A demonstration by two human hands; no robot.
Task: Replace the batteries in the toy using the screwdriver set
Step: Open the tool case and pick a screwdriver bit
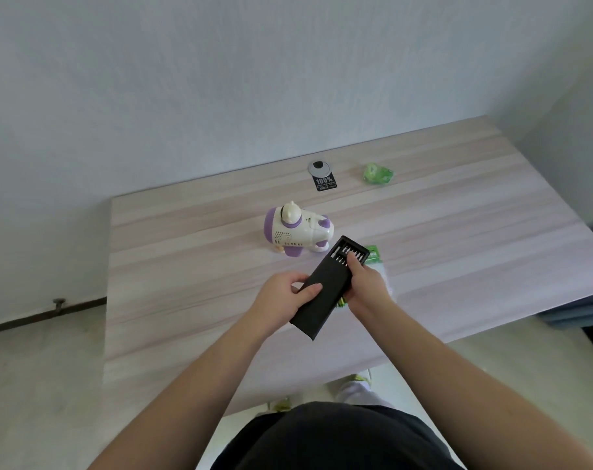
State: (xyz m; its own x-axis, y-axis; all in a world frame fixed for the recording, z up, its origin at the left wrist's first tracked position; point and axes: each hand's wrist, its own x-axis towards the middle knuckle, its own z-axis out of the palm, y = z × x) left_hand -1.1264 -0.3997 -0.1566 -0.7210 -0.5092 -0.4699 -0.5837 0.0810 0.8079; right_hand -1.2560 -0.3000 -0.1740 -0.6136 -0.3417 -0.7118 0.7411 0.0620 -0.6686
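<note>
Fingertips of the right hand [366,283] sit on the exposed bit tray at the far end of the slim black rectangular screwdriver set case [325,286]; index finger reaches in among the metal bits, others curl round the case's right edge. Whether a bit is pinched: cannot tell. Left hand [285,296] grips the case's outer sleeve, thumb across the top face, fingers wrapped beneath, holding it raised above the pale wood-grain table [173,266]. Judged purpose: left steadies the sleeve so the right can draw the tray or pick a bit.

White-and-purple plastic toy [297,232] stands on the table just beyond the case, untouched, apart from both hands; battery cover not visible from here. Green-labelled clear packet [376,259] lies under the right hand, mostly hidden, possibly the new batteries. Crumpled green wrapper [377,173] and a black printed card [325,183] beside a round grey cable grommet [319,167] lie near the far edge.

Judgement: early stage, tool selection.
</note>
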